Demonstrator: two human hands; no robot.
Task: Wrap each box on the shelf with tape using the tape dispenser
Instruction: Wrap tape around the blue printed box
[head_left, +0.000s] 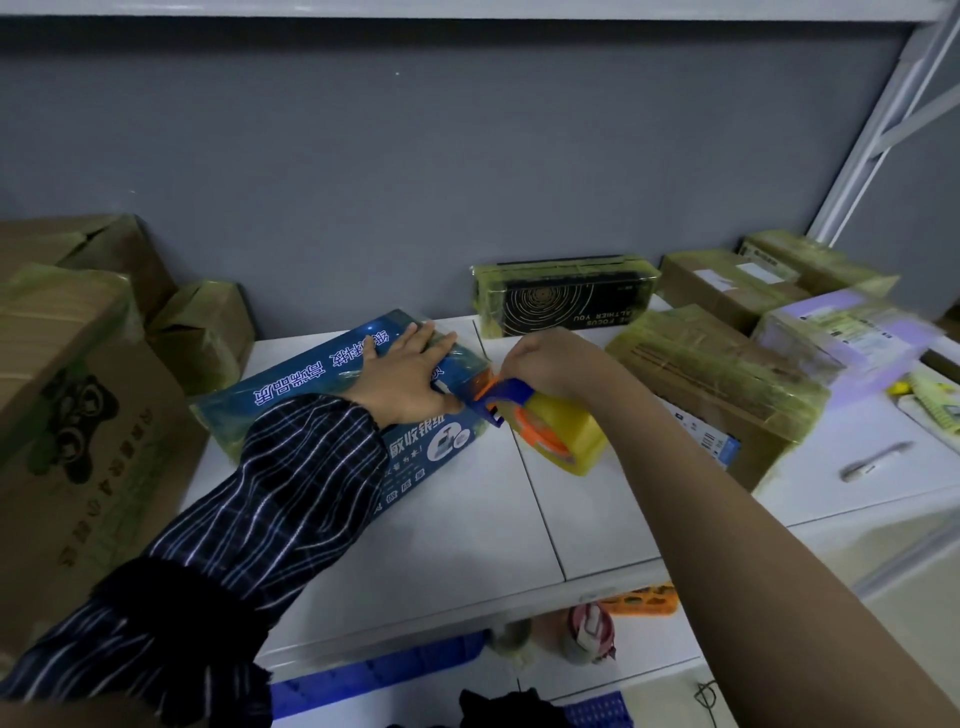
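Striped-sleeved left grip lay spread flat on the blue box, mid white shelf by a grey wall, its long axis slanting front-left to back-right; right grip clasped the tape dispenser at its right end

"FOCUS", "YOU" upside down on black box

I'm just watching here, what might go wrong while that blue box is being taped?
The left hand lies flat on the blue box, its thumb right beside the tape dispenser gripped by the right hand; the cutter might nick it. Only that palm steadies the box on the smooth shelf, so a hard pull may slide it and lay tape crooked.
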